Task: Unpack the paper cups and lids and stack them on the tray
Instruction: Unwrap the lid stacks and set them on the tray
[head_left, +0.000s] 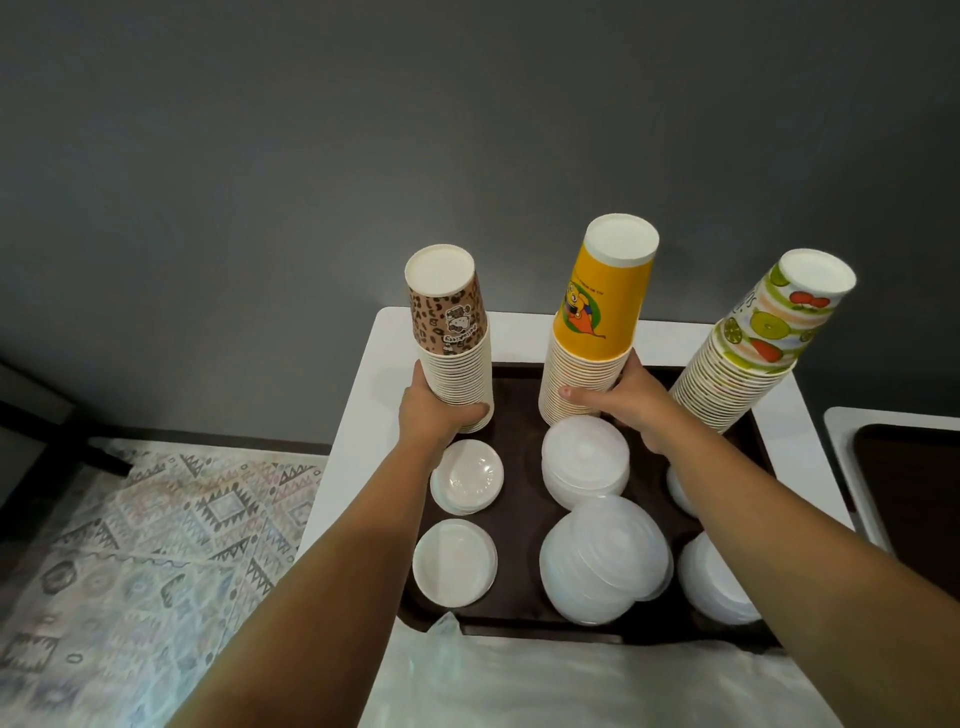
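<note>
Head view looks down on two bare hands, each grasping a tall stack of upside-down paper cups on a dark brown tray (524, 613). The left hand (434, 410) wraps round the lower part of the leopard-print cup stack (454, 343) at the tray's far left corner, fingers curled under its near side. The right hand (631, 397) grips the base of the yellow cup stack (592, 332) at the middle of the far edge, thumb across the front and fingers behind. A third stack, the fruit-print cup stack (753, 353), stands untouched at the far right and leans outward to the right. Nearer on the tray lie piles of white lids: two small lid piles (467, 478) on the left, one behind the other, two larger lid piles (605, 561) in the middle, and further lid piles (717, 582) on the right, partly hidden by the right forearm. The tray sits on a white worktop (353, 426) against a grey wall (467, 130). Crumpled clear plastic wrapping (571, 680) lies along the near edge. A patterned rug (140, 545) covers the floor to the left.
</note>
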